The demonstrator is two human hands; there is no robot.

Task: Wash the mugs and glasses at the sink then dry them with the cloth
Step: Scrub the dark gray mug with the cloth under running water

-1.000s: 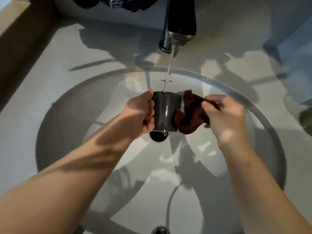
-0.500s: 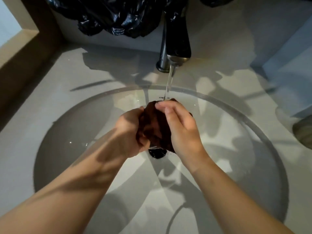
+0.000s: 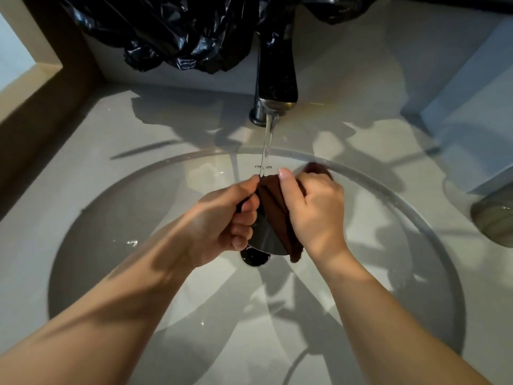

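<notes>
Your left hand [image 3: 222,218] has its grip clenched round the dark mug [image 3: 266,238], fingers curled at its left side. Your right hand [image 3: 315,208] grasps the brown cloth [image 3: 273,202] and holds it against the mug's wall. Both hang above the drain [image 3: 254,258] of the sink [image 3: 116,218], under the water stream [image 3: 268,145] from the black faucet [image 3: 276,79].

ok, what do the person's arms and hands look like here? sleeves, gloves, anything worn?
The left hand and right hand are bare: no gloves, no rings showing. The left forearm and right forearm are uncovered to the frame edge, with no sleeves, watch or bracelet in view. Visible nails are short and unpainted.
</notes>
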